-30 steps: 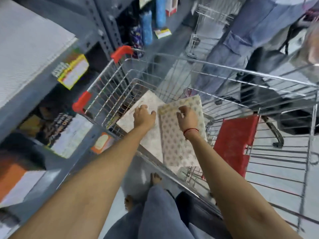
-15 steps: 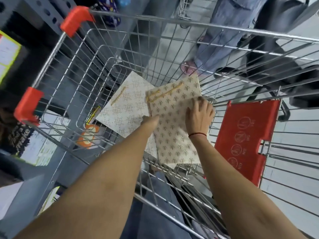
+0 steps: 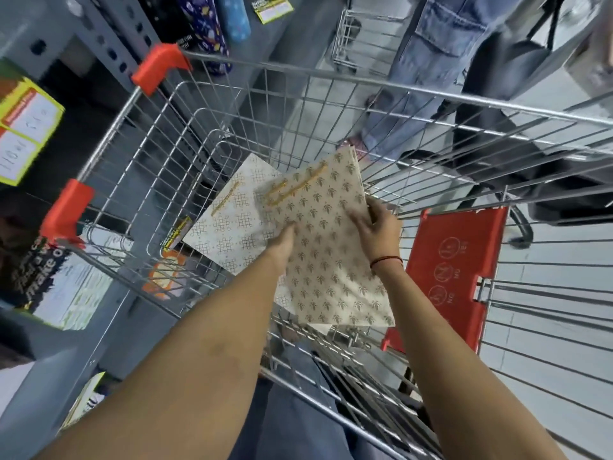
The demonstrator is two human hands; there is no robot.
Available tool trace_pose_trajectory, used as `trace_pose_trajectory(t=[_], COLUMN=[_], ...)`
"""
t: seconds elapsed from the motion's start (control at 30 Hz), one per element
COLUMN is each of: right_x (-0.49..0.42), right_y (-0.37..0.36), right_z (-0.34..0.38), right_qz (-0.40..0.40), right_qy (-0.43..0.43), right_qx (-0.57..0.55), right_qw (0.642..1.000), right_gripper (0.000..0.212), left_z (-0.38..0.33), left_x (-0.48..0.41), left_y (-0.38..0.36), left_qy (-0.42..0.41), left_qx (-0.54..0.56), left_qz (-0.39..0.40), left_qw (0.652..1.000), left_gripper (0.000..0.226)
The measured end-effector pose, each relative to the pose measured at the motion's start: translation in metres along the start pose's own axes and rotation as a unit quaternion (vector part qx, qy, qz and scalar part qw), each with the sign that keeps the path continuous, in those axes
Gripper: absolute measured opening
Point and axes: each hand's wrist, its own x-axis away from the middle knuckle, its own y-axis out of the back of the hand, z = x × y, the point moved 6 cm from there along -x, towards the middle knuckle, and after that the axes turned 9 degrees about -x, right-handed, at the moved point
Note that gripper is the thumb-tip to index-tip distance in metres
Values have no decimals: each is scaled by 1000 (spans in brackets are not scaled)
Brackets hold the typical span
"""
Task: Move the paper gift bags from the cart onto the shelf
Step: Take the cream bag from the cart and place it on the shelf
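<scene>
Two flat paper gift bags lie in the wire cart point(image 3: 318, 76). The upper one is cream with gold leaf motifs point(image 3: 326, 254) and gold cord handles. Under it, to the left, lies a white bag with a grid-knot pattern point(image 3: 232, 224). My right hand point(image 3: 376, 224) grips the leaf bag's right edge, thumb on top. My left hand point(image 3: 282, 242) has its fingers tucked under the same bag's left edge, so the fingers are hidden. The bag's far end is tilted up off the cart floor.
Grey metal shelving point(image 3: 99, 31) stands left of the cart, with boxed goods and yellow price tags point(image 3: 23, 127). A red child-seat flap point(image 3: 454, 270) is at the cart's right end. Another person in jeans point(image 3: 428, 78) stands just beyond the cart, beside a second wire cart point(image 3: 358, 38).
My view has dropped closer into the cart. My left hand slid under the leaf bag's left edge and my right hand moved to its right edge; the bag's far end lifted.
</scene>
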Motion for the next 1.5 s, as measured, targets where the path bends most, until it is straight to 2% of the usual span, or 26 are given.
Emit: trace_pose_trajectory(t=[0.07,0.13,0.2,0.27,0.37,0.43,0.5,0.57,0.73,0.87,0.93,1.03,1.1,1.17,1.27,1.3,1.37,1.43,1.5], right_x=[1,4,2,3,4,9,21,26,56,89,122,184,227,275,307,313,327,342,356], right_y=[7,19,32,50,67,70,65,57,-8,-87,-127,-186,-223,-256,-290,-304,-335,-362,-385], right_z=[15,39,63,98,135,152,173,186,245,284,295,291,283,287,310,319,334,346,355], right_qz=[-4,-15,-29,-55,-80,-83,-76,-66,11,137,208,331,420,493,498,493,492,489,483], right_qy=[19,28,32,59,82,78,81,85,97,116,128,140,143,141,143,143,146,159,154], right_qx=[-16,-56,-133,-171,-229,-264,-281,-307,-370,-359,-321,-232,-173,-131,-140,-146,-139,-121,-109], right_qw=[1000,998,990,982,967,958,953,946,924,916,915,904,879,849,844,846,847,849,855], right_gripper=[34,27,6,21,19,15,28,31,16,14,16,9,21,34,47,47,48,47,46], left_z=[-13,-32,-54,-74,-95,-101,-101,-101,-61,6,51,122,166,212,252,263,286,309,329], left_x=[21,49,82,120,173,204,241,265,302,320,327,336,346,362,380,386,389,386,384], left_y=[14,32,51,72,97,114,135,148,220,287,325,380,413,445,474,481,490,492,495], left_qy=[-46,-97,-177,-264,-381,-436,-487,-520,-511,-469,-447,-406,-397,-382,-343,-323,-250,-170,-132], left_qx=[36,35,13,38,41,42,53,48,136,230,298,423,488,508,498,476,390,294,219], left_qz=[-37,-94,-155,-203,-210,-210,-231,-253,-302,-368,-405,-432,-442,-481,-519,-529,-556,-573,-595], left_qw=[998,990,972,942,900,874,841,814,793,769,740,685,639,604,605,623,690,746,762], left_gripper=[57,54,50,48,42,40,43,39,30,18,20,26,28,30,34,32,23,29,39])
